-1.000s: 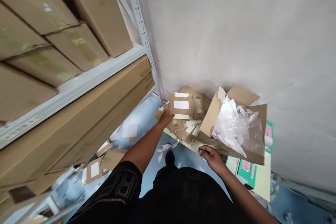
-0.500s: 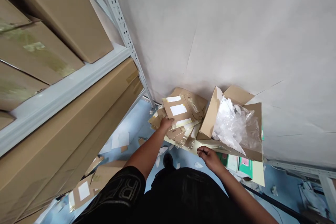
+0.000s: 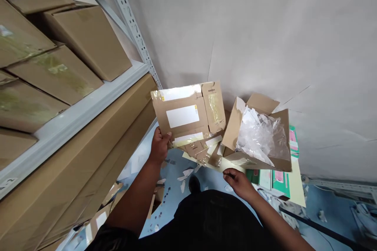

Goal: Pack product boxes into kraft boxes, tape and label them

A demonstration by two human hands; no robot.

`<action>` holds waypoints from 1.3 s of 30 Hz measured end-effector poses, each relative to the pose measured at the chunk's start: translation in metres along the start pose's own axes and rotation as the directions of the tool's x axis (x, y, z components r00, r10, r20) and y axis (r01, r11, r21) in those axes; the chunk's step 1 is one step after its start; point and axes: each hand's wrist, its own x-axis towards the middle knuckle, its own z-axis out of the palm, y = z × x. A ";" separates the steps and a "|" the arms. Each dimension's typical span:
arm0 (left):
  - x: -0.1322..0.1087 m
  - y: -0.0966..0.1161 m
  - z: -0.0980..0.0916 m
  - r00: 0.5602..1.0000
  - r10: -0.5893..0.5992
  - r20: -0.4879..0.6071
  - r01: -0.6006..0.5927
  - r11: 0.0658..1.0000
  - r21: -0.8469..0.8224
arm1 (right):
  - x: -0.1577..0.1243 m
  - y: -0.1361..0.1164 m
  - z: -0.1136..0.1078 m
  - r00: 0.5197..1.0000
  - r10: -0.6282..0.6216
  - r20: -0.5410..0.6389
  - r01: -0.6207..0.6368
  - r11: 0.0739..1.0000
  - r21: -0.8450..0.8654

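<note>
My left hand [image 3: 160, 143] grips the lower left corner of a flattened cardboard box [image 3: 185, 104], with the thumb on top. White labels and clear tape are stuck on this cardboard, and it is raised, tilted towards me. Below its right part lie more flattened cardboard pieces [image 3: 200, 151] on a pale yellow surface. My right hand [image 3: 238, 180] is by the front edge of that surface with its fingers curled; a small dark bit shows at the fingertips, too little to name. Beyond it stands an open carton [image 3: 231, 133] filled with white paper and clear plastic wrap [image 3: 260, 137].
On the left, a grey metal rack [image 3: 118, 88] carries several taped cartons [image 3: 59, 70], with long cartons [image 3: 97, 160] below. Green boxes [image 3: 281, 184] lie beneath the open carton. Paper scraps [image 3: 186, 173] litter the blue floor. A pale wall [image 3: 259, 27] stands behind.
My left hand has lifted the flattened cardboard box off the pile, up and to the left. The right hand has hardly moved. The view has shifted slightly.
</note>
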 end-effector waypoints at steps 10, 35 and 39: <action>-0.046 0.049 0.075 0.948 -0.008 0.318 0.018 0.999 -0.028 | -0.067 -0.042 -0.087 0.603 -0.204 -0.771 0.348 0.937 0.025; -0.482 -0.139 0.491 0.098 -0.387 0.917 0.084 0.921 0.380 | -0.489 0.295 -0.250 -0.023 0.357 -0.934 0.216 0.914 0.345; -0.515 -0.176 0.544 -0.020 -0.367 0.930 0.020 0.930 0.367 | -0.520 0.340 -0.265 -0.157 0.352 -0.923 -0.007 0.934 0.357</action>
